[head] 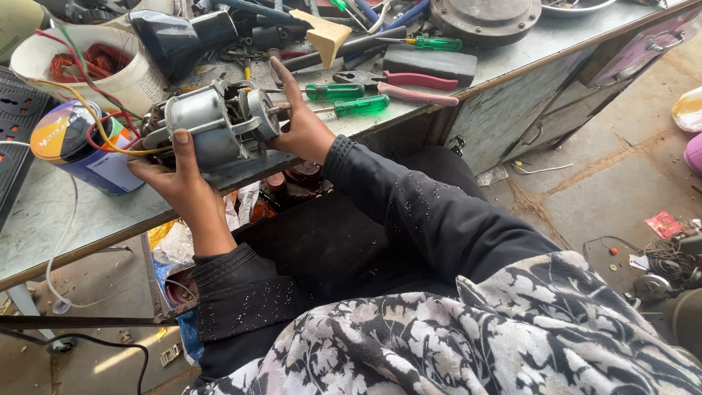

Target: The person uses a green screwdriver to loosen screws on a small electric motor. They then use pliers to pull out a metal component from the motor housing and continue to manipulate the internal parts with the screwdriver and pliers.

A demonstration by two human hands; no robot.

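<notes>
Holding a small electric motor (212, 128) just above the front edge of the surface (95, 219), between both hands. Cradling its rear end in the left hand (175, 179), thumb lying up the grey casing, fingers wrapped underneath, grip clamped on the motor body, seemingly to carry the weight. Closing the right hand (300, 121) round the shaft end, palm against the round end plate, fingers reaching over the top (fingertips partly hidden behind the casing), grip pressed on the motor as well, apparently to steady that end. Trailing from the motor, red and yellow wires (95, 117), looping back towards the left.

Standing just beside the left hand, a blue and orange can (69, 143), close enough to crowd that side. Sitting behind it, a white bucket (110, 73) with coils of copper-red wire inside. Lying just beyond the right hand, two green-handled screwdrivers (351, 99) and pink-handled pliers (413, 84), near enough to be brushed by any move forward. Resting further back, a dark blocky lump (428, 62), a round metal cover (486, 16) and a dark funnel-shaped part (179, 36), all well apart from the hands. Crowding the far part of the surface with loose tools. Spreading across the lap below, dark sleeves and a flower-patterned cloth (468, 336); lying on the concrete floor (621, 190) to the right, small scraps and cable.
</notes>
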